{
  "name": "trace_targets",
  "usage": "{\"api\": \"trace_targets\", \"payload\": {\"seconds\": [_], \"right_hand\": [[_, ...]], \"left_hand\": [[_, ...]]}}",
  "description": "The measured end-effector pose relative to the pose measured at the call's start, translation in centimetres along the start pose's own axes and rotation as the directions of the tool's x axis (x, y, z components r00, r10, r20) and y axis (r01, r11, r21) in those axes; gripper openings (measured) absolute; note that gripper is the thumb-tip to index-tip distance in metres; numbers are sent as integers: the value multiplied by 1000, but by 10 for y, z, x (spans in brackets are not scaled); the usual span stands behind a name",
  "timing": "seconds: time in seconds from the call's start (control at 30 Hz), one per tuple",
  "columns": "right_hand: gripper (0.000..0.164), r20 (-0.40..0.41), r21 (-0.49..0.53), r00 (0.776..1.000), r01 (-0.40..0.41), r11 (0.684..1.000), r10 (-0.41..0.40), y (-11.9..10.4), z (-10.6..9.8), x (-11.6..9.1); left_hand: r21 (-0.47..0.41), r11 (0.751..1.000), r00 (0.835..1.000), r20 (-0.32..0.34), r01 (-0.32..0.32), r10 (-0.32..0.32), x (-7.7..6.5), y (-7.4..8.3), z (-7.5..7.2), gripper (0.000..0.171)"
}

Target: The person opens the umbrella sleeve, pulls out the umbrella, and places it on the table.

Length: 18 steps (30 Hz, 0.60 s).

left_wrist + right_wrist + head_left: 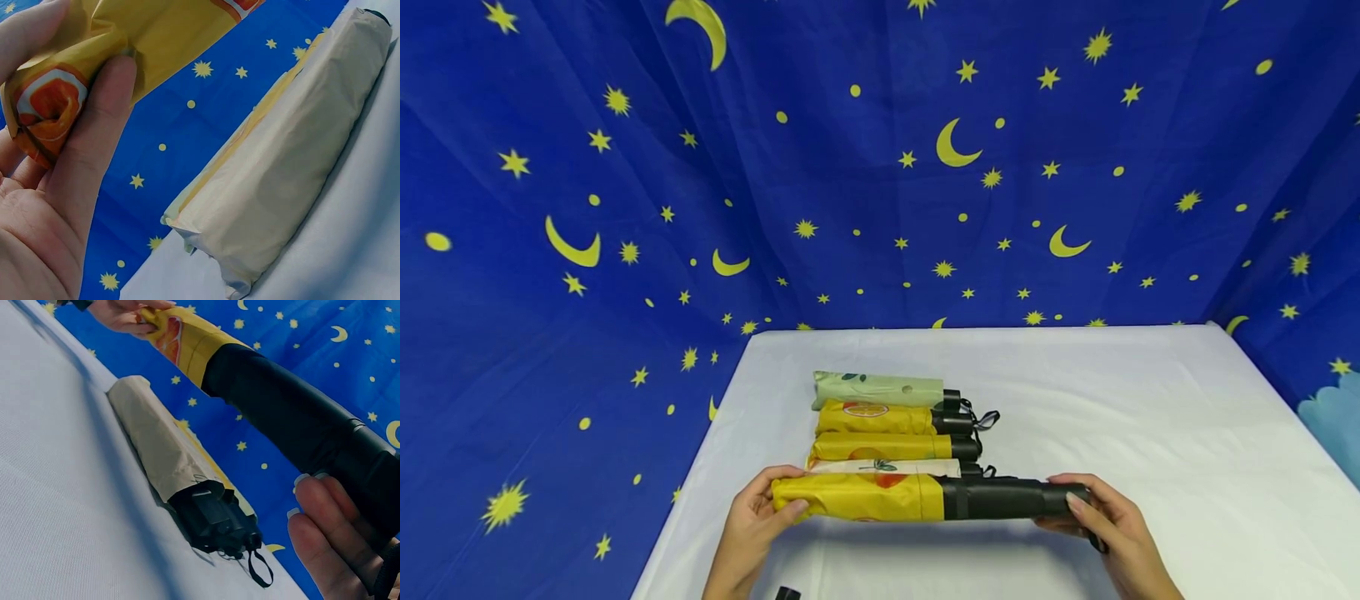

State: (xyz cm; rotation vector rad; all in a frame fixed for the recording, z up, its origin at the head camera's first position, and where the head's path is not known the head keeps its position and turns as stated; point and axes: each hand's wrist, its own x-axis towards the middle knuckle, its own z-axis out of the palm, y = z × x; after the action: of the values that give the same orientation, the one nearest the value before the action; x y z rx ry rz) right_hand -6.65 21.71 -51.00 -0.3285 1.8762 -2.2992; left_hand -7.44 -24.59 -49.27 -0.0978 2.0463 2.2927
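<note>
A folded umbrella [1000, 498] is held level above the table, its black part sticking partly out of a yellow fruit-print sleeve [872, 498]. At the sleeve's closed end, my left hand [752, 525] pinches the fabric between thumb and fingers; the left wrist view shows the bunched, twisted tip [53, 109]. My right hand [1116, 529] grips the black handle end, with a dark strap hanging by the palm. Just behind lies a cream sleeved umbrella [165, 444], partly hidden in the head view; the right wrist view shows its black handle and looped strap [261, 569].
Farther back lie two yellow sleeved umbrellas [880, 447] [876, 419] and a pale green one [880, 390], in a row with handles to the right. A small black end [787, 593] shows at the bottom edge. White cloth [1150, 400] covers the table; blue star-print curtains [880, 167] surround it.
</note>
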Motion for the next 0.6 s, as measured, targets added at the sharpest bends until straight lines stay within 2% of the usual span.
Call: {"api": "trace_targets", "payload": {"seconds": [0.6], "right_hand": [[32,-6,8,1000,25,1000,-25,-1,-8,-4]], "left_hand": [[20,1000,1000,-13,-6,7,-1,-1,-4,42]]}}
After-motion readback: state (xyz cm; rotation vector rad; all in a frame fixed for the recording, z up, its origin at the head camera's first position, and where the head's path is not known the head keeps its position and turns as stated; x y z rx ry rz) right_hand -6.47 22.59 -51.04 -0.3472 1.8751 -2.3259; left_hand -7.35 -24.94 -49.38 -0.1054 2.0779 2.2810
